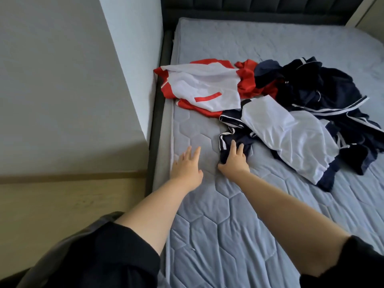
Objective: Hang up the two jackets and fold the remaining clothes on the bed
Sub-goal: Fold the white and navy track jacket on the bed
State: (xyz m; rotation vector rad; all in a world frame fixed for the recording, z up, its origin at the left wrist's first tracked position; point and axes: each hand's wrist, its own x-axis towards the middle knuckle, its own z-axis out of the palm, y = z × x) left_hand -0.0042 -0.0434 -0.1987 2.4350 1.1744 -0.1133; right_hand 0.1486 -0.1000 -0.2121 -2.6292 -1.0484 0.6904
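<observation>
- The fingers (234,149) of the right hand (233,161) curl onto the near corner of the navy-and-white jacket (291,134); the left hand (186,165) hovers spread and empty over the bed (207,215).
- Pulling by one corner may drag the overlapping dark clothes (324,88) along.
- The red-and-white jacket (203,86) lies at the bed's left edge and could slide off.
</observation>
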